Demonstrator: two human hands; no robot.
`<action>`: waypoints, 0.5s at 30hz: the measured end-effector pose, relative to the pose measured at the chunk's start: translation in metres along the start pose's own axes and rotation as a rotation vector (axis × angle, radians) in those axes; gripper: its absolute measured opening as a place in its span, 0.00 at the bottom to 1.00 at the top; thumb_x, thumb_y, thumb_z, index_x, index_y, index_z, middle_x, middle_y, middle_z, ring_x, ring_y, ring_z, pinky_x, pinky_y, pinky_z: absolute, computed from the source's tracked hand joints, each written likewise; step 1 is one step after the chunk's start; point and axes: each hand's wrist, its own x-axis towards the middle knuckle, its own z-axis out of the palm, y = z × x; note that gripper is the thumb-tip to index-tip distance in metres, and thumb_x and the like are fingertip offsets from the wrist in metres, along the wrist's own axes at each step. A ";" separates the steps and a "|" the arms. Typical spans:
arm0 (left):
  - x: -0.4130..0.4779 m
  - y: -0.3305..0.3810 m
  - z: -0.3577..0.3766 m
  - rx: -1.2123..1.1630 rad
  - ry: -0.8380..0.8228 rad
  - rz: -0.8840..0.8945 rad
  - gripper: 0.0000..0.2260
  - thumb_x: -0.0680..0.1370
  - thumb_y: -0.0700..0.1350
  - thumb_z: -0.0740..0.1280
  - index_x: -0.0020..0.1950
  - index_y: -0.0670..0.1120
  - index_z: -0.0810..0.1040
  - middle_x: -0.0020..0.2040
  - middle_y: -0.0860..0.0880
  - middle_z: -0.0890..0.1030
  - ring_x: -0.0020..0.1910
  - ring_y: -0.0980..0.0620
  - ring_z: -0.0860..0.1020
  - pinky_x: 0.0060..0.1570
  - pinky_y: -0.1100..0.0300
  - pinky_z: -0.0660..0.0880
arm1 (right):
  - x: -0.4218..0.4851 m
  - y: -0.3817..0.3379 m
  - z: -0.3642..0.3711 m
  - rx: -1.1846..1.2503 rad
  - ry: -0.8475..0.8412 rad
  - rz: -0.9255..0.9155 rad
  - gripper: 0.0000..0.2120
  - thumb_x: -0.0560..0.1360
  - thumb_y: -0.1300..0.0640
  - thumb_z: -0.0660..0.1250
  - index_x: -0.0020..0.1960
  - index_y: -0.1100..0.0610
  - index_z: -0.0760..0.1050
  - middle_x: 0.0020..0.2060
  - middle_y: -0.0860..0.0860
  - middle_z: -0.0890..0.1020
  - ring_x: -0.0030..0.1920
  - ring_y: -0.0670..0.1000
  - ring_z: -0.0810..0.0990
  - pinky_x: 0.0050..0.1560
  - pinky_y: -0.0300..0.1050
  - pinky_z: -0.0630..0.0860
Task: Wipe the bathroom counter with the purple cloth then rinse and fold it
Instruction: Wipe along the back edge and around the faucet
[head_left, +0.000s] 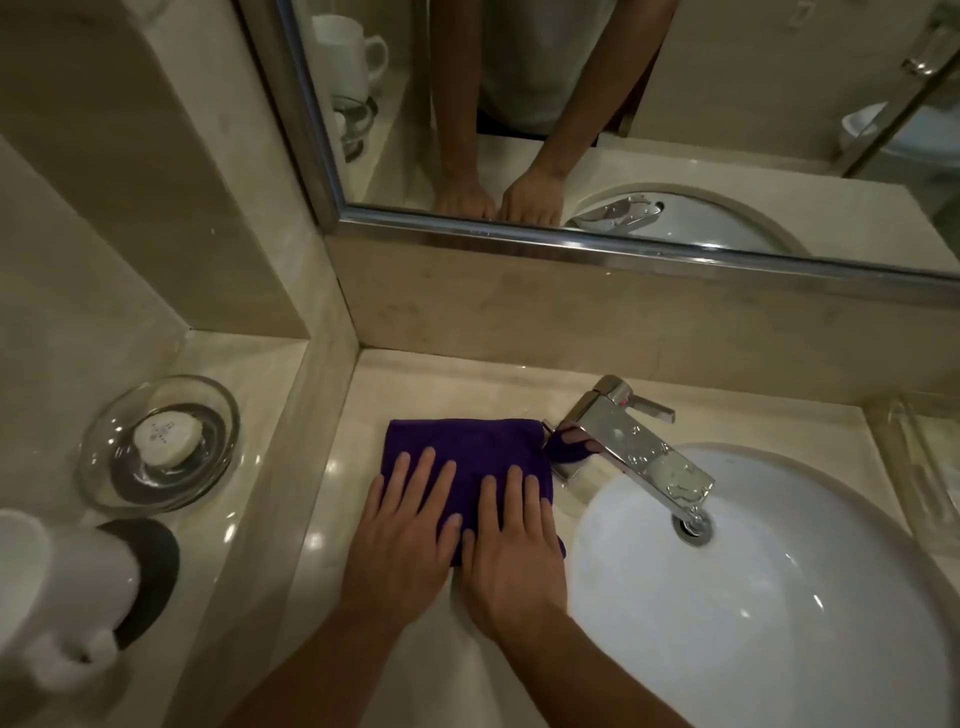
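A purple cloth (467, 448) lies flat as a rectangle on the beige marble counter (358, 415), left of the sink. Both hands lie side by side on its near half, fingers straight and pointing away from me. My left hand (402, 525) presses the cloth's left part. My right hand (511, 540) presses its right part, close to the basin's rim. The near edge of the cloth is hidden under my palms.
A white round sink (779, 597) with a chrome faucet (631, 441) is at the right. On a lower ledge to the left stand a glass soap dish with a soap bar (166, 440) and a white mug (67, 577). A mirror (623, 130) hangs behind.
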 end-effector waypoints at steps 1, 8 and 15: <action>0.009 -0.003 0.000 0.006 0.000 0.001 0.25 0.82 0.55 0.48 0.79 0.50 0.56 0.79 0.47 0.60 0.78 0.45 0.55 0.75 0.45 0.56 | 0.009 -0.004 -0.003 0.000 -0.037 0.014 0.29 0.76 0.47 0.53 0.69 0.61 0.75 0.69 0.64 0.74 0.68 0.64 0.74 0.67 0.58 0.68; 0.078 -0.015 -0.003 0.066 -0.015 0.009 0.25 0.83 0.57 0.46 0.79 0.50 0.50 0.79 0.45 0.60 0.78 0.43 0.56 0.74 0.44 0.57 | 0.083 -0.017 -0.037 -0.020 -0.224 0.062 0.30 0.85 0.49 0.43 0.79 0.63 0.38 0.78 0.66 0.39 0.78 0.66 0.38 0.77 0.58 0.39; 0.119 -0.011 -0.004 0.116 -0.082 0.049 0.41 0.74 0.68 0.59 0.80 0.49 0.51 0.79 0.43 0.58 0.78 0.41 0.54 0.74 0.43 0.57 | 0.139 -0.029 -0.074 -0.171 -0.387 0.125 0.34 0.83 0.55 0.54 0.77 0.71 0.39 0.75 0.74 0.43 0.77 0.72 0.42 0.77 0.65 0.44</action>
